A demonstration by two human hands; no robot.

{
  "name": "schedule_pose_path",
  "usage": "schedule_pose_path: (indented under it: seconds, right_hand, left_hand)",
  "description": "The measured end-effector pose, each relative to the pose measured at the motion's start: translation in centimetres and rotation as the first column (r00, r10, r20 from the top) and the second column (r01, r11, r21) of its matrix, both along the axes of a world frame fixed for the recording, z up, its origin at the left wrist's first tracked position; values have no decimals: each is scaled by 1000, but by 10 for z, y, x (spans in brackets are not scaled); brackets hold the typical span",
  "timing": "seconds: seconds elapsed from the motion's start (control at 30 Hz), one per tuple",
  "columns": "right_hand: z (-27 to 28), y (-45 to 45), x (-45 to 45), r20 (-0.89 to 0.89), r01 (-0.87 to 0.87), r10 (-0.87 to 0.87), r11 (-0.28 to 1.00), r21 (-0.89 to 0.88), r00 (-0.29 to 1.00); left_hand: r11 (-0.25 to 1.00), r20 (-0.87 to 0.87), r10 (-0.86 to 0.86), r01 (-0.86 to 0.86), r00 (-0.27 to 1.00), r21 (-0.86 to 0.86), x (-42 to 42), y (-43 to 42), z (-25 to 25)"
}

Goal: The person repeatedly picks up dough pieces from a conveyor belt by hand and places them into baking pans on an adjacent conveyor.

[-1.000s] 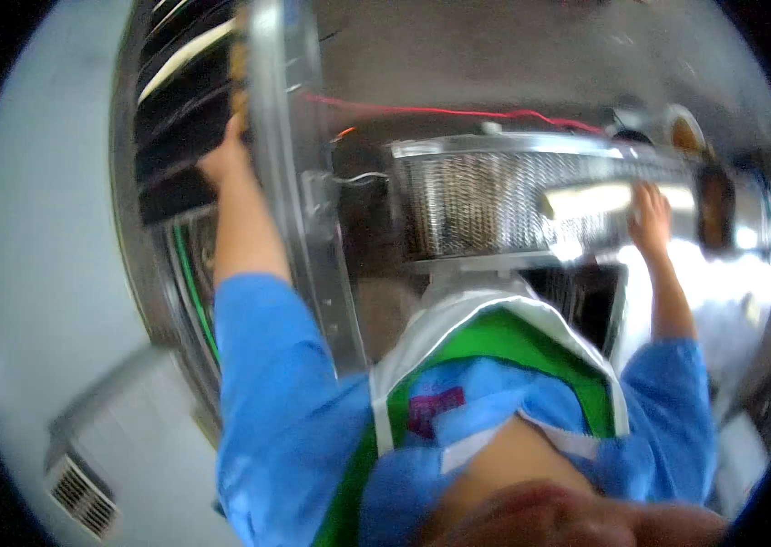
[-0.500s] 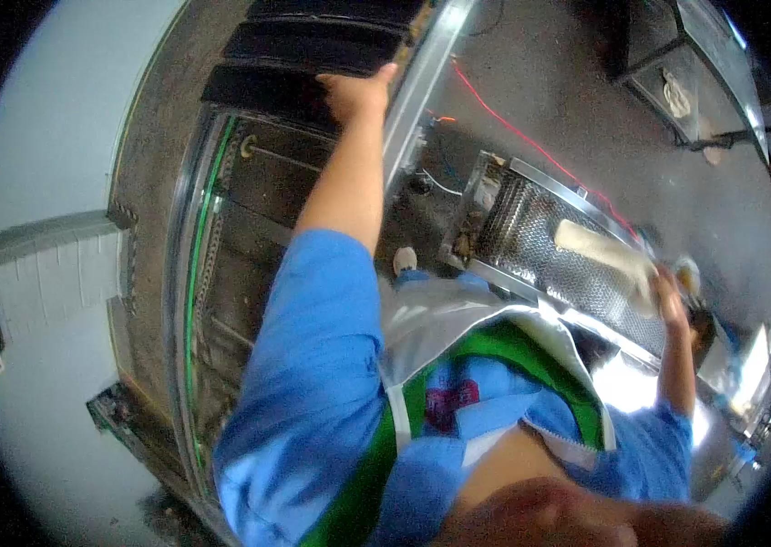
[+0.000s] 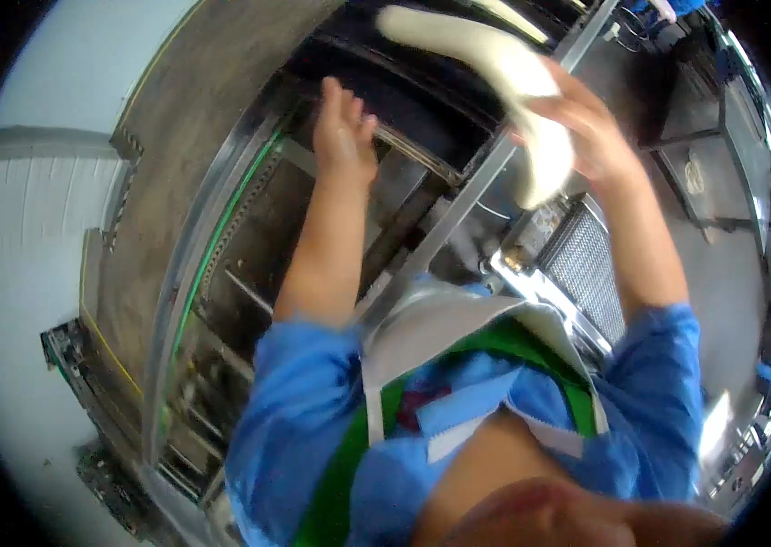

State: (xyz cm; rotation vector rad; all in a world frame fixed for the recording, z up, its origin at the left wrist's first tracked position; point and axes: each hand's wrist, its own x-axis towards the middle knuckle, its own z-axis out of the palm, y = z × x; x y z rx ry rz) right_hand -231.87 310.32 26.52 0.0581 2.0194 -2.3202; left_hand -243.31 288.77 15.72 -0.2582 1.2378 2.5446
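Observation:
My right hand [image 3: 589,128] grips a long, pale, limp strip of dough [image 3: 504,68] near its middle. One end stretches out to the left over the black trays [image 3: 404,91], and the other hangs down past the metal rail. My left hand [image 3: 344,137] is held near the edge of the black trays, palm turned inward and fingers extended, with nothing in it. Whether it touches the tray edge I cannot tell. Another pale dough strip [image 3: 515,18] lies on the dark trays farther back.
A conveyor frame with a green strip [image 3: 212,246] runs along my left. The metal rail [image 3: 486,173] borders the trays. A textured metal belt [image 3: 586,260] is in front on the right, with a metal-framed stand [image 3: 723,155] beyond it.
My right hand has carried the dough strip from above the textured belt up and left to the trays. My left hand has come off the black tray. The view has shifted.

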Motion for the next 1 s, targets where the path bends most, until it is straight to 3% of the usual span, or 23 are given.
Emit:
schedule_pose_path:
  seconds: [0.03,0.1,0.2,0.23,0.27,0.33,0.4,0.43,0.47,0.53,0.57,0.6,0.63,0.67,0.7,0.73,0.8,0.87,0.9,0.93,1.0]
  right_hand:
    - [-13,-13,-30,-12,-23,26,979,204,1000]
    - [-49,-46,-73,-11,-27,40,827,561,999]
    - [-105,-59,-105,-90,52,68,434,899,994]
    - [-110,-61,-98,-181,142,77,359,922,980]
    - [-113,-45,-73,-123,86,71,386,918,990]
    - [-117,-23,-38,-197,145,52,501,853,979]
    - [-105,7,10,-170,145,4,498,855,985]
    - [-109,28,36,-103,132,-89,461,877,991]
    - [-117,54,66,-68,128,-159,402,907,985]
    - [-137,109,138,-95,152,-290,180,972,952]
    - [-183,162,187,-160,175,-356,11,984,921]
    - [-178,177,227,-67,89,-440,30,996,895]
    - [-189,201,274,-44,74,-465,48,996,884]
    - [-196,209,313,-57,54,-584,-23,998,810]
    - [-206,220,355,-35,28,-574,-21,999,818]
    - [-217,234,394,-8,-4,-565,-20,1000,825]
    - [-262,255,459,172,-271,-688,-38,962,705]
    - [-286,257,489,258,-399,-638,-84,913,725]
    - [-288,253,488,285,-405,-729,11,914,623]
    - [-275,243,473,284,-400,-724,12,916,629]
    - [-250,231,446,289,-321,-735,102,942,614]
  left_hand:
    - [990,26,128,-126,991,-66,5,-12,17]
    - [973,-88,185,-195,979,-122,3,-37,4]
    - [953,-171,152,-190,973,-235,5,-40,5]
    - [967,-162,132,-163,978,-198,7,-35,6]
    - [983,-165,71,-97,984,-156,22,-19,8]
    - [976,-163,48,-81,985,-203,18,-3,-3]
    - [949,-134,73,-110,988,-295,8,5,-16]
    - [757,-212,91,-206,973,-620,-5,4,-40]
    - [447,-290,78,-294,954,-845,-18,1,-63]
    - [420,-216,91,-234,972,-877,-46,-21,-112]
    - [399,-136,97,-163,986,-902,-52,-26,-123]
    - [514,-93,117,-141,989,-846,-37,-24,-98]
    - [492,-28,145,-96,989,-865,-33,-24,-99]
    - [470,36,177,-52,984,-881,-29,-24,-99]
    - [409,5,108,-40,994,-912,-12,-24,-89]
    - [466,-38,108,-85,993,-880,10,-23,-83]
    - [499,-62,60,-84,996,-863,34,-32,-88]
    - [613,22,78,-30,997,-789,44,-41,-84]
    - [664,78,122,-23,989,-748,53,-35,-64]
    - [592,123,151,9,981,-806,51,-41,-70]
    - [289,-54,45,-64,998,-955,49,-54,-83]
